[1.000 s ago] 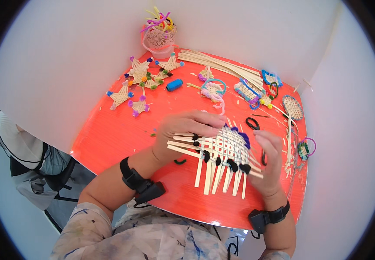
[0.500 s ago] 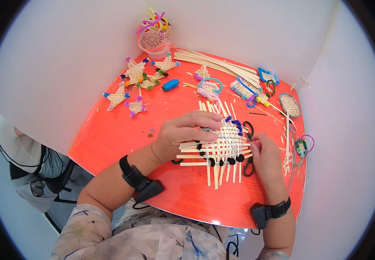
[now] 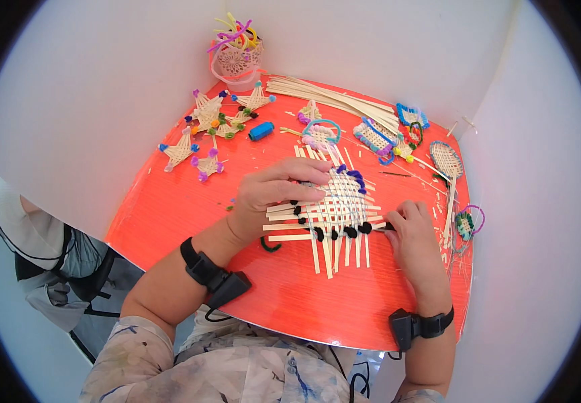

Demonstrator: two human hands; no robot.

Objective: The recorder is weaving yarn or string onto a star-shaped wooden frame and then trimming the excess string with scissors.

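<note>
A woven mat of pale flat strips (image 3: 341, 201) is in front of me, its loose ends sticking out all round. Black fuzzy tufts line its lower and left edges, and dark blue fuzzy pipe cleaner (image 3: 351, 176) runs along the upper right. My left hand (image 3: 280, 191) grips the mat's left side, fingers lying across the weave. At the mat's lower right corner, my right hand (image 3: 411, 235) is closed round black-handled scissors (image 3: 389, 227). Their tip is at the strip ends; most of the handles are hidden in the hand.
A dark green pipe cleaner piece (image 3: 271, 247) lies on the red table (image 3: 236, 295). Star-shaped woven pieces (image 3: 179, 149), a blue thread spool (image 3: 261, 131) and a bundle of strips (image 3: 330, 101) lie farther back. A basket of pipe cleaners (image 3: 238, 60) stands at the back. Offcuts litter the right side.
The mat and my left hand have shifted slightly up and left. My right fingers have closed round the scissors, whose handle loops showed before, and turned them toward the mat's right edge.
</note>
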